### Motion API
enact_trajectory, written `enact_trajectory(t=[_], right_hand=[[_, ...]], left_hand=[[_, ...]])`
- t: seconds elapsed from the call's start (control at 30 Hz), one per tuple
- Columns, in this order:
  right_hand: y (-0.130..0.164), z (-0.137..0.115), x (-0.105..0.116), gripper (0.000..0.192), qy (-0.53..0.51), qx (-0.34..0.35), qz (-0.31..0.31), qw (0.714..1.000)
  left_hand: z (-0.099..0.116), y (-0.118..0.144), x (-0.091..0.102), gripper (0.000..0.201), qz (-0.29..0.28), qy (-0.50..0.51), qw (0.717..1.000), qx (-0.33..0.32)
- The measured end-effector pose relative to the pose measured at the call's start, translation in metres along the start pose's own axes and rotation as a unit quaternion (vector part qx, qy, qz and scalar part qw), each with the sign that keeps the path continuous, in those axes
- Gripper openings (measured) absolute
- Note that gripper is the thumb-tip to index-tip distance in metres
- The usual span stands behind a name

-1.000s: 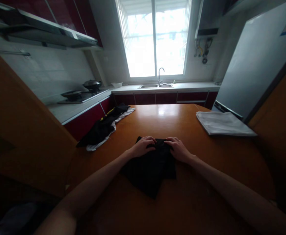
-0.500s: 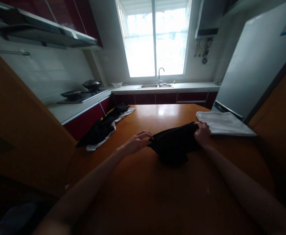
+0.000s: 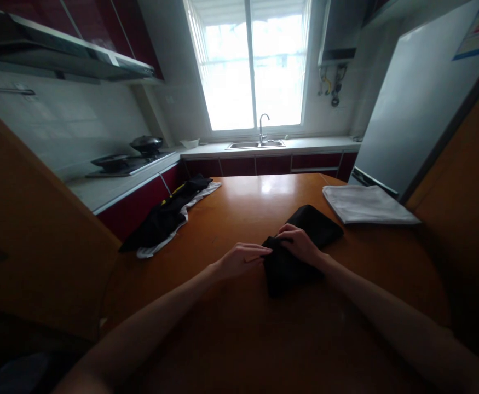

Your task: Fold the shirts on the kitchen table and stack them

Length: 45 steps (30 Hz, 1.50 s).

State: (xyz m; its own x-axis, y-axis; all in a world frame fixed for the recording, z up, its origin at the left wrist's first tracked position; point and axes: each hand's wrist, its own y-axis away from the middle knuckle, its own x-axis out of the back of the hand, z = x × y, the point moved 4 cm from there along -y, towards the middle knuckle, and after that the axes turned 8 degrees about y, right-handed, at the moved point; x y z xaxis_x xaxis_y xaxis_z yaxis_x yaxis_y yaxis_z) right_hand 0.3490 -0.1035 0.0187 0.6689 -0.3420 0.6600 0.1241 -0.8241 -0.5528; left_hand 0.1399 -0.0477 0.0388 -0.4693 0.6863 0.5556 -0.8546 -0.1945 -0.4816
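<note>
A folded black cloth, likely a garment, lies on the wooden table in front of me. My left hand is at its left edge, fingers together and pinching the fabric. Lying over the middle of the cloth, my right hand has its fingers closed on a raised fold, close to the left fingertips. Dark shadow hides the cloth's lower layers and how it is folded.
A pile of black and white clothes with a yellow detail lies at the table's left edge. A folded white cloth lies at the right. Beyond are a sink, a stove with pans and a fridge.
My right hand has moved left from the cloth's far right corner to its middle, beside my left hand. The cloth, held stretched before, now lies flatter. The view has shifted slightly right.
</note>
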Motion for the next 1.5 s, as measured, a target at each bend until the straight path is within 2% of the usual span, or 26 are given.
enact_trajectory(t=[0.07,0.17,0.3,0.37,0.43,0.47,0.5,0.57,0.6,0.67,0.77,0.8,0.9,0.97,1.03,1.07,1.13,1.17,1.23,1.27,1.3,1.33,1.4,1.5], right_hand=[[0.0,0.001,0.012,0.021,-0.009,0.004,0.051,0.999],[-0.001,0.013,0.036,0.02,0.01,-0.013,0.135,0.991],[0.005,0.05,0.079,0.016,0.045,-0.077,0.237,0.967],[0.011,0.07,0.097,0.018,0.05,-0.097,0.255,0.961],[0.016,0.085,0.106,0.021,0.052,-0.097,0.232,0.967],[0.018,0.091,0.107,0.021,0.05,-0.091,0.2,0.974],[0.019,0.096,0.106,0.019,0.047,-0.085,0.158,0.983],[0.019,0.101,0.101,0.016,0.043,-0.078,0.072,0.993],[0.019,0.102,0.099,0.018,0.05,-0.08,0.049,0.994],[0.016,0.098,0.098,0.022,0.097,-0.101,0.081,0.987],[0.009,0.076,0.086,0.027,0.162,-0.12,0.175,0.964],[0.006,0.067,0.074,0.031,0.163,-0.111,0.17,0.966],[-0.004,0.04,0.031,0.044,0.14,-0.067,0.065,0.986],[-0.008,0.034,0.014,0.03,0.116,-0.072,0.027,0.99],[-0.01,0.04,0.017,0.015,0.069,-0.115,0.056,0.989],[-0.01,0.047,0.026,0.018,0.035,-0.144,0.092,0.985],[-0.005,0.067,0.056,0.024,-0.036,-0.217,0.206,0.953],[0.0,0.078,0.074,0.026,-0.068,-0.258,0.274,0.924],[0.016,0.101,0.107,0.024,-0.11,-0.349,0.41,0.835],[0.024,0.111,0.12,0.021,-0.14,-0.389,0.455,0.789],[0.031,0.12,0.128,0.019,-0.174,-0.424,0.477,0.75],[0.036,0.127,0.133,0.017,-0.202,-0.451,0.483,0.723],[0.042,0.136,0.137,0.015,-0.24,-0.481,0.475,0.696],[0.046,0.14,0.138,0.022,-0.184,-0.48,0.483,0.709]], left_hand=[[-0.005,-0.001,0.011,0.024,0.085,-0.031,0.996,0.008],[-0.014,0.001,0.041,0.019,0.214,-0.096,0.972,0.031],[-0.025,0.015,0.101,0.021,0.289,-0.179,0.939,0.058],[-0.032,0.027,0.133,0.024,0.344,-0.205,0.911,0.099],[-0.04,0.04,0.158,0.029,0.384,-0.206,0.887,0.15],[-0.045,0.043,0.165,0.032,0.376,-0.2,0.887,0.178],[-0.051,0.045,0.168,0.035,0.344,-0.194,0.895,0.209],[-0.065,0.045,0.164,0.04,0.236,-0.186,0.913,0.276],[-0.072,0.045,0.159,0.041,0.186,-0.191,0.914,0.305],[-0.084,0.045,0.15,0.037,0.141,-0.228,0.906,0.327],[-0.092,0.038,0.133,0.046,0.144,-0.289,0.909,0.262],[-0.094,0.034,0.125,0.052,0.131,-0.285,0.92,0.236],[-0.096,0.026,0.102,0.058,0.076,-0.226,0.95,0.2],[-0.092,0.024,0.094,0.059,0.051,-0.179,0.961,0.203],[-0.085,0.025,0.094,0.053,0.015,-0.132,0.966,0.222],[-0.082,0.027,0.097,0.046,-0.009,-0.114,0.964,0.239],[-0.074,0.031,0.111,0.033,-0.035,-0.115,0.954,0.274],[-0.071,0.033,0.122,0.032,-0.028,-0.129,0.949,0.286],[-0.063,0.038,0.147,0.034,0.018,-0.157,0.941,0.299],[-0.06,0.041,0.158,0.035,0.044,-0.157,0.938,0.307],[-0.057,0.044,0.168,0.037,0.067,-0.139,0.933,0.324],[-0.055,0.047,0.176,0.04,0.086,-0.103,0.928,0.347],[-0.05,0.052,0.185,0.045,0.119,0.01,0.91,0.398],[-0.04,0.051,0.193,0.046,0.16,0.152,0.874,0.433]])
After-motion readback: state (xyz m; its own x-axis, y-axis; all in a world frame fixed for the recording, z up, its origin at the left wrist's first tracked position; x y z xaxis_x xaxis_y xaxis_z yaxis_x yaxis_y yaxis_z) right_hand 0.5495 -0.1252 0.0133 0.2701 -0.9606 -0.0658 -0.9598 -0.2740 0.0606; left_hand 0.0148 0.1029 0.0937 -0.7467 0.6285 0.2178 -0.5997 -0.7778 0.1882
